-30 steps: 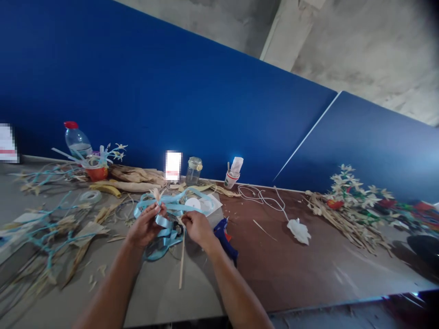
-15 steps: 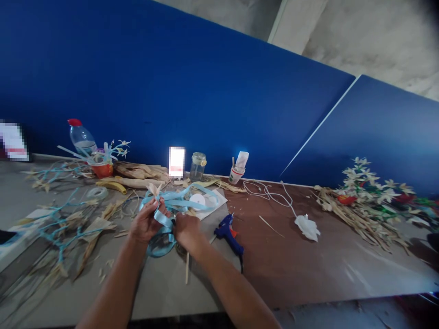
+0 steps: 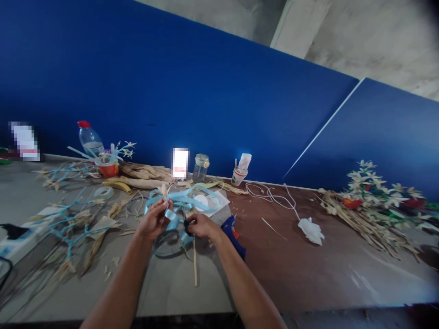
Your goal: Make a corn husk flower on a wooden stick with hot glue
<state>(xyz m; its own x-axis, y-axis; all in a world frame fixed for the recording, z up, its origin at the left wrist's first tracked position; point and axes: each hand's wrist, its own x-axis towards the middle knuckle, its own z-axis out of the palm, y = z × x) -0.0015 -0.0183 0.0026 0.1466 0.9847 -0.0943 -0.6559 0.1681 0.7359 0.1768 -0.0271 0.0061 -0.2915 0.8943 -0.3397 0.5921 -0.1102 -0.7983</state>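
Note:
My left hand [image 3: 153, 222] is closed on a small dried-husk flower [image 3: 164, 190] and on a strand of the light blue ribbon [image 3: 181, 201] that loops over the table in front of me. My right hand [image 3: 203, 226] is closed around a small dark object [image 3: 187, 225], which I cannot make out, right next to the ribbon. The two hands are close together above the grey tabletop. A thin wooden stick [image 3: 195, 265] lies just below them.
A blue glue gun [image 3: 236, 236] lies right of my right hand. A glass jar [image 3: 200, 167], paper cup [image 3: 239, 174], bottle [image 3: 89, 137] and white cord [image 3: 270, 194] line the blue wall. Blue-wrapped husk branches [image 3: 68, 224] lie left, a flower bundle [image 3: 373, 201] right.
My right hand dipped to the table under the ribbon and came back up holding a dark object. My left hand kept the flower and ribbon. The view shifted slightly.

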